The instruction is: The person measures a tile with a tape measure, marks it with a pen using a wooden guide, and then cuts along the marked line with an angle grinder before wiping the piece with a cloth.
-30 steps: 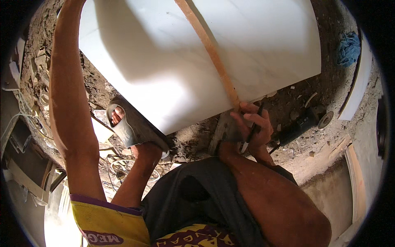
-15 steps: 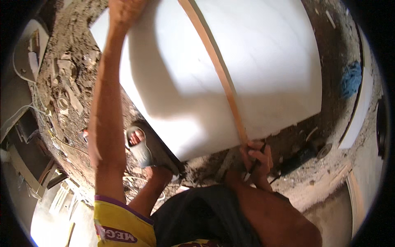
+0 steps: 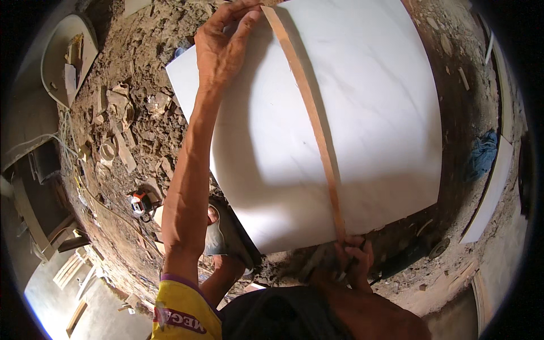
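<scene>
A long wooden strip (image 3: 315,116) lies across a large white veined tile (image 3: 385,102). My left hand (image 3: 224,48) is at the far edge, fingers curled and closed at the strip's top end. My right hand (image 3: 356,255) is closed at the near end, its fingers on the strip and holding a dark pen, which is mostly in shadow here. My sandalled left foot (image 3: 217,229) is beside the tile's lower left edge, partly behind my forearm.
An orange-and-black tool (image 3: 141,201) sits among rubble on the left, with cables and offcuts. A dark power tool (image 3: 405,258) lies below the tile at right, near a blue crumpled cloth (image 3: 481,156) and white plank (image 3: 487,192). A curved container (image 3: 68,51) stands upper left.
The view has shifted, so the tile, strip and right hand sit lower in the picture. My left hand has come fully into view at the strip's far end.
</scene>
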`<state>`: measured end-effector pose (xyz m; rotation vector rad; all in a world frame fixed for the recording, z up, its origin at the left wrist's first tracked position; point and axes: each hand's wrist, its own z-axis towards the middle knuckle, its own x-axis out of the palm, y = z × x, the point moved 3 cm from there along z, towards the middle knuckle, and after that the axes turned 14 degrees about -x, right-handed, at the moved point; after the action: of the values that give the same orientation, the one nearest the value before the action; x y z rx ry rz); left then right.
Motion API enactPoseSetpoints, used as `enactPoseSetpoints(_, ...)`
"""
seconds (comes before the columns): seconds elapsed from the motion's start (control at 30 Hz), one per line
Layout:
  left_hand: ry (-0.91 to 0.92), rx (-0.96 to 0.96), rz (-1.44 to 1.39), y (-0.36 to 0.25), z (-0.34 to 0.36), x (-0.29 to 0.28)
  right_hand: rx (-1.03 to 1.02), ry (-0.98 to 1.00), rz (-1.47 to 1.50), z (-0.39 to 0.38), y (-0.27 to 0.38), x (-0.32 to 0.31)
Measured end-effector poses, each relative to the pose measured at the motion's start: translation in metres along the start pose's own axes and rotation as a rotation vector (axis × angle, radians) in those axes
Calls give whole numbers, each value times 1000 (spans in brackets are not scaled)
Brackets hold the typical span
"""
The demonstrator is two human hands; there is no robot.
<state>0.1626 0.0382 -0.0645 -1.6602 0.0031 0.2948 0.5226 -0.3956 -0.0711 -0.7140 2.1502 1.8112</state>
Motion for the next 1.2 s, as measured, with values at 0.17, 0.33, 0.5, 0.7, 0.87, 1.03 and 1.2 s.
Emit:
enactPoseSetpoints(0.17,64,-67,-254,-9,-1,-3,-175,-267,84,-13,-12,8)
enactPoseSetpoints(0.33,154,-269,-648,-25,-9,-11,362,-127,655,-38,-52,-11)
enactPoseSetpoints(0.5,246,-158,-748,-49,-26,-3,30,-402,696,-34,-44,-41)
enactPoseSetpoints(0.7,354,-178,-817,-71,-37,4,-85,-288,529,-34,-24,-67)
enactPoseSetpoints(0.87,255,-169,-362,-41,-24,-12,-282,-60,169,-7,11,-46)
enactPoseSetpoints(1.03,118,-73,184,0,-4,-21,510,-266,1108,3,-4,-22)
enactPoseSetpoints(1.2,50,120,400,16,10,-16,-541,-181,-27,25,23,-9)
